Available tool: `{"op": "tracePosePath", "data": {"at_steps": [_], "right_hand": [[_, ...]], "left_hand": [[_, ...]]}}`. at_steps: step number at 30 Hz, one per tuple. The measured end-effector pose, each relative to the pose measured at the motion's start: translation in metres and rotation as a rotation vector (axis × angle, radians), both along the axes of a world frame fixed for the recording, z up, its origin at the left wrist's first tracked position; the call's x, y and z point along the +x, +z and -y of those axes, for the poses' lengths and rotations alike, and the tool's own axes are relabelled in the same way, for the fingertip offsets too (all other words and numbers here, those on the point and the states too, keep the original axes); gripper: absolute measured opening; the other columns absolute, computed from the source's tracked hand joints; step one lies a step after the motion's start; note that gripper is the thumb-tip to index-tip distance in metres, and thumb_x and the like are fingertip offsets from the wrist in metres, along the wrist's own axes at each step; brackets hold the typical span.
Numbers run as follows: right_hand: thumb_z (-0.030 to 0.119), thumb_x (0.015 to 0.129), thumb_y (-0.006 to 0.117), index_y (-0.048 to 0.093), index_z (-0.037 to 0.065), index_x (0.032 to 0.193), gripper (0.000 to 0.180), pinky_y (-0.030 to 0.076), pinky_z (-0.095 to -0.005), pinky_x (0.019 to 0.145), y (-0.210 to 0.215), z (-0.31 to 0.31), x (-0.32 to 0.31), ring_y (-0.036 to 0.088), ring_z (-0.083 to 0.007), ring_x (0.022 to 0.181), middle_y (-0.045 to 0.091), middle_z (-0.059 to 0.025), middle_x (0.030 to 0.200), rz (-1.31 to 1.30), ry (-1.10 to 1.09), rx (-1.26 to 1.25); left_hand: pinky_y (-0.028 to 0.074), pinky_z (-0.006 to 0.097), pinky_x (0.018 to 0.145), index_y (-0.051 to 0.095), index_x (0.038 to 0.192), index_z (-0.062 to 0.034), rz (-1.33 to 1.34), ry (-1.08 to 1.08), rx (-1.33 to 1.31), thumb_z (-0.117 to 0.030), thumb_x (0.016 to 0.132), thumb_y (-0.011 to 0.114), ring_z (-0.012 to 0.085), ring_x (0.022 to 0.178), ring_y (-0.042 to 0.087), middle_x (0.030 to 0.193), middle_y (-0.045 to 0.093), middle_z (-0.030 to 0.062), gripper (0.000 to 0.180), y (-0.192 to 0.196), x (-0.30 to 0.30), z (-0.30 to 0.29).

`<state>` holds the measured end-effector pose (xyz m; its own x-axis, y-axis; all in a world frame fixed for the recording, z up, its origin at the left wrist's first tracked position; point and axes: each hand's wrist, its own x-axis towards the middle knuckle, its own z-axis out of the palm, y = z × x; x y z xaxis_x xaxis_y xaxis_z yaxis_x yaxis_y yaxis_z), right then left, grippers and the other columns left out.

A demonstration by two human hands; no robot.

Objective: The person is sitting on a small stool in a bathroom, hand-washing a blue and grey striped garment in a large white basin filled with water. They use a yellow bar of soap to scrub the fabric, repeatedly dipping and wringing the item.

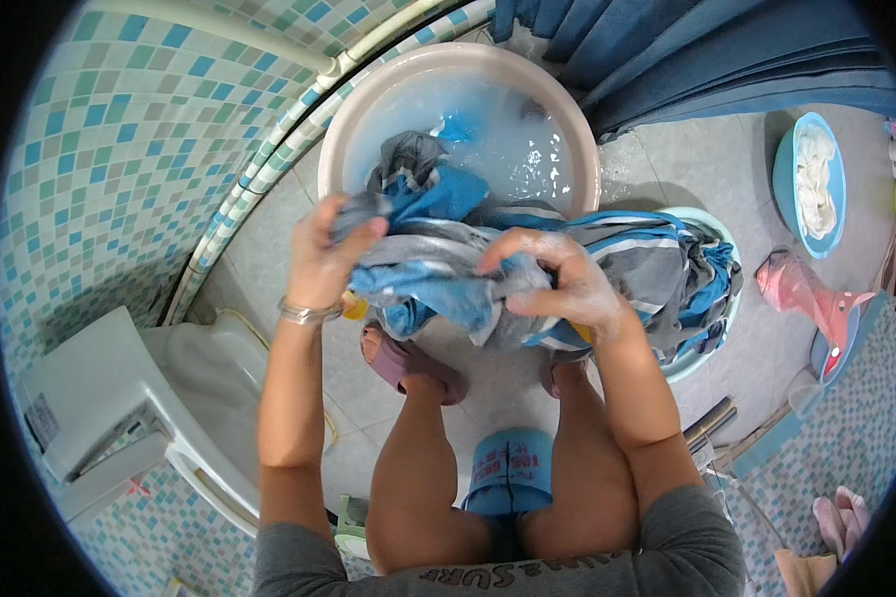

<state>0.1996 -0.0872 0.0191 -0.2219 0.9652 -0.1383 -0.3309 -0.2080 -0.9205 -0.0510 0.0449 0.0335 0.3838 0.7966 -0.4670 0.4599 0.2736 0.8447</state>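
Over the round basin (340,129) of soapy water: left hand (331,254) and right hand (558,284) both clenched on the wet blue-grey striped cloth (448,269), bunched between them so runoff drips down. Its tail drapes into a smaller tub (729,244).

Both hands (438,261) gripping wet striped cloth (528,269) — perhaps bedding — above basin (340,139)

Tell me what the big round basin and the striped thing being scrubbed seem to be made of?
The basin looks like smooth moulded plastic, pale pinkish-beige with a slight sheen and a rolled rim. The striped cloth, blue, grey and white, looks like soft woven fabric, likely cotton or a blend: it bunches and folds wetly under both hands.
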Motion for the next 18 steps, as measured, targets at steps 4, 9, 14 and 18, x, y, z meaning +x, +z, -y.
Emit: {"op": "tracePosePath", "data": {"at_steps": [4,9,14,18], "right_hand": [[0.025,0.08,0.072,0.067,0.008,0.096,0.024,0.044,-0.0292,0.083,-0.002,0.003,0.002,0.059,-0.016,0.09,0.062,-0.0013,0.084,0.095,0.056,-0.217],[0.025,0.08,0.071,0.064,0.003,0.101,0.032,0.046,-0.0302,0.081,-0.025,-0.004,-0.029,0.06,-0.0185,0.092,0.062,-0.0051,0.087,0.267,-0.118,-0.835],[0.02,0.076,0.072,0.062,0.001,0.116,0.046,0.046,-0.0307,0.087,-0.017,-0.004,-0.035,0.06,-0.0191,0.097,0.064,-0.0102,0.108,-0.176,0.0,-0.604],[0.012,0.068,0.073,0.06,0.0,0.118,0.052,0.046,-0.0301,0.087,-0.016,0.007,-0.034,0.059,-0.017,0.095,0.062,-0.0042,0.107,0.052,0.184,-0.127]], "left_hand": [[0.044,0.026,0.084,0.064,0.093,-0.0022,0.402,0.366,-0.116,-0.012,0.076,0.073,0.0164,0.095,0.06,0.103,0.065,0.0067,0.021,0.023,-0.011,0.017],[0.038,0.036,0.1,0.057,0.103,-0.0044,0.175,0.027,0.217,0.001,0.07,0.063,0.0244,0.117,0.052,0.121,0.058,0.0138,0.034,-0.006,-0.036,0.026],[0.043,0.028,0.085,0.047,0.128,-0.0057,0.02,-0.141,-0.117,-0.022,0.077,0.077,0.0169,0.096,0.056,0.103,0.059,0.0079,0.061,-0.027,-0.026,0.044],[0.038,0.023,0.058,0.063,0.102,-0.0008,-0.04,-0.331,-0.264,-0.02,0.081,0.073,0.0076,0.063,0.048,0.075,0.055,-0.0033,0.03,-0.039,-0.026,0.036]]}}
